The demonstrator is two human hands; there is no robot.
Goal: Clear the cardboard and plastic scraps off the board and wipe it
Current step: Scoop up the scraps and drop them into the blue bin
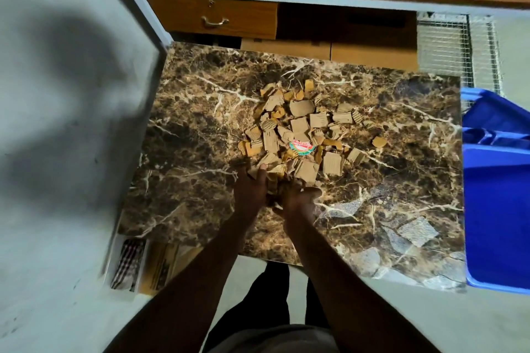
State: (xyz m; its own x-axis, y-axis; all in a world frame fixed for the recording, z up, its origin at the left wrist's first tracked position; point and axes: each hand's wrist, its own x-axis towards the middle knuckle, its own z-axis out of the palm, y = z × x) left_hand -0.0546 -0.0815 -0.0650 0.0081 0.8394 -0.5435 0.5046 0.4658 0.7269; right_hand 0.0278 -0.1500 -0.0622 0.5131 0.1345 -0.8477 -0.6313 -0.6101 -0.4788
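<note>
Now the fingers of the left hand [250,187] and the right hand [296,197] curl together around a handful of cardboard scraps [301,129] at the near edge of the pile, in the middle of the frame. Most scraps lie on the marble-pattern board [200,129]. Clear plastic pieces [417,231] wait at lower right, near the blue bin [499,209]. Clearing looks only begun; wiping remains.

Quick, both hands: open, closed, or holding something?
Left hand: cupped around cardboard scraps at the pile's near edge.
Right hand: cupped against the same scraps, scooping with the left.
</note>
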